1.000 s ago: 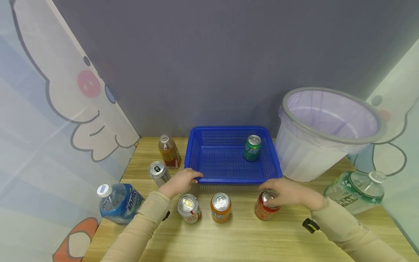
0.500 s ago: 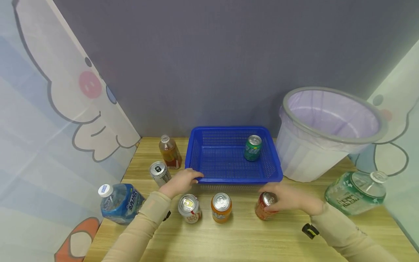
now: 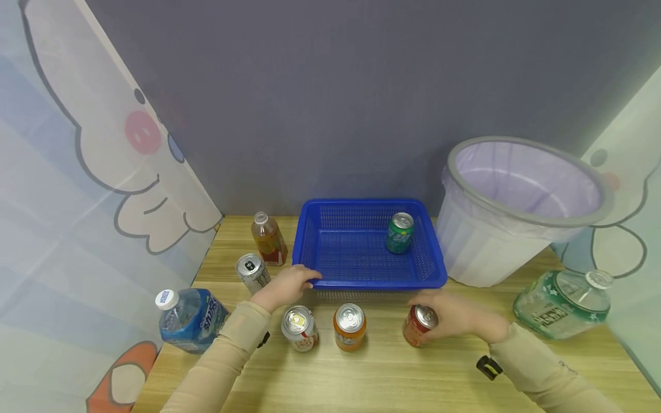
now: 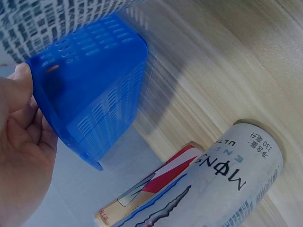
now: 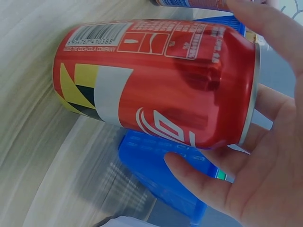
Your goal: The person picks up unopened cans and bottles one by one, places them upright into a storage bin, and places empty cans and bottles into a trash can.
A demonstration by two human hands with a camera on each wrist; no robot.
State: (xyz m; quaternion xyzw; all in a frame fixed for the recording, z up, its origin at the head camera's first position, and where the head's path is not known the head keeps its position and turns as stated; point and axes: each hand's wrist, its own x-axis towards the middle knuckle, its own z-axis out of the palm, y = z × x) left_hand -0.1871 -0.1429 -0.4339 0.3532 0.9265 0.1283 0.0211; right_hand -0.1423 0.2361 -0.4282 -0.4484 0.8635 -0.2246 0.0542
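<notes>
My left hand [image 3: 286, 286] pinches the near-left rim of a blue plastic basket [image 3: 361, 284]; in the left wrist view the thumb lies over the rim, fingers curled beneath. A green soda can [image 3: 399, 235] stands inside the basket at right. My right hand [image 3: 457, 314] holds a red Coca-Cola can [image 5: 156, 85] standing on the table, thumb on one side and fingers on the other. To its left are an orange soda can [image 3: 349, 328] and a white soda can [image 3: 299, 328]. Near my left wrist stands a white Monster can [image 4: 227, 175].
A tea bottle [image 3: 269, 240] is left of the basket. A large blue-labelled bottle [image 3: 193, 321] stands at far left. On the right are a lined white bin [image 3: 475, 246] and a big green-labelled bottle [image 3: 560, 304]. A grey panel [image 3: 330, 103] rises behind the wooden table [image 3: 372, 378].
My right hand has drawn its fingers and thumb closer around the red can, which stays in place. The left hand keeps its hold on the basket rim.
</notes>
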